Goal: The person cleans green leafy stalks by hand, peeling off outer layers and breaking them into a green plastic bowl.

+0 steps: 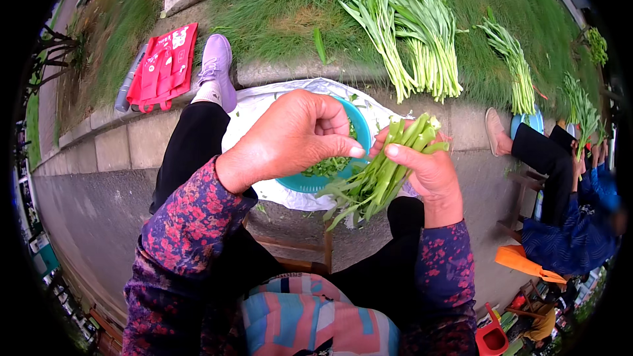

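Observation:
My right hand [429, 173] grips a bunch of leafy green stalks [395, 168], probably water spinach, with the cut ends pointing up and the leaves hanging down to the left. Just left of the bunch is my left hand [309, 133], fingers curled and thumb stretched out; nothing shows between them. Below it stands a round teal plastic basin [365, 128] with chopped greens [326, 165] inside. My left hand covers part of the basin. A white plastic sheet [262, 193] lies under the basin, with scraps of leaf on it.
Long bundles of greens [420, 39] lie on the grass by the stone kerb [301, 74]. To the left are a red bag [165, 64] and a grey cylinder [129, 81]. At right, a seated person [559, 237] holds greens near a blue basin [529, 119]; an orange bag [524, 260] is close by.

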`<state>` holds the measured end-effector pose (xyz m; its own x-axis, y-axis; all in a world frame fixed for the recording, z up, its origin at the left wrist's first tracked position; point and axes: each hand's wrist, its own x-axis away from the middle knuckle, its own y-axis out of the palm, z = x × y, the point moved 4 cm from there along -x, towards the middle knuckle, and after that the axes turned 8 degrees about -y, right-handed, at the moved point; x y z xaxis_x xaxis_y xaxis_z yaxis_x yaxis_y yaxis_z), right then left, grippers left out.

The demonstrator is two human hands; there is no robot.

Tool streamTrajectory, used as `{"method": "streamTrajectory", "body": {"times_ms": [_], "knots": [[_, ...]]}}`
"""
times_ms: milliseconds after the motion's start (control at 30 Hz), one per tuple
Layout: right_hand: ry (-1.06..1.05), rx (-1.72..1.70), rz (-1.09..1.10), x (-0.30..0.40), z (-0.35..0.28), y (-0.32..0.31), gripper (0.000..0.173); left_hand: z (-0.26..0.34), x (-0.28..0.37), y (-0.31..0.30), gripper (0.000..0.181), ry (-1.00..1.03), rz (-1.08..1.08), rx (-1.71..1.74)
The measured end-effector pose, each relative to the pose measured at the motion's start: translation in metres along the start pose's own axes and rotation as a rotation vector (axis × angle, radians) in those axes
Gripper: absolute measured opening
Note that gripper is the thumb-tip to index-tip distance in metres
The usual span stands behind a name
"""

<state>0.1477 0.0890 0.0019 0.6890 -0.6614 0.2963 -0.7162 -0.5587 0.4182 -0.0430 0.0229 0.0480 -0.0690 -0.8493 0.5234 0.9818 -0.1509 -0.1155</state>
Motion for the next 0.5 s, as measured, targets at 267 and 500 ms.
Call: {"method": "streamTrajectory", "body": {"times_ms": [267,500], "knots": [[-0.264,0.544,-0.052,-0.001,-0.012,0.009,0.017,0.008,0.002,-0.003,0.012,0.226,0.094,0.003],[-0.205,0.518,-0.062,0.006,-0.012,0.011,0.016,0.004,-0.002,0.002,0.012,0.181,0.053,-0.055]]}}
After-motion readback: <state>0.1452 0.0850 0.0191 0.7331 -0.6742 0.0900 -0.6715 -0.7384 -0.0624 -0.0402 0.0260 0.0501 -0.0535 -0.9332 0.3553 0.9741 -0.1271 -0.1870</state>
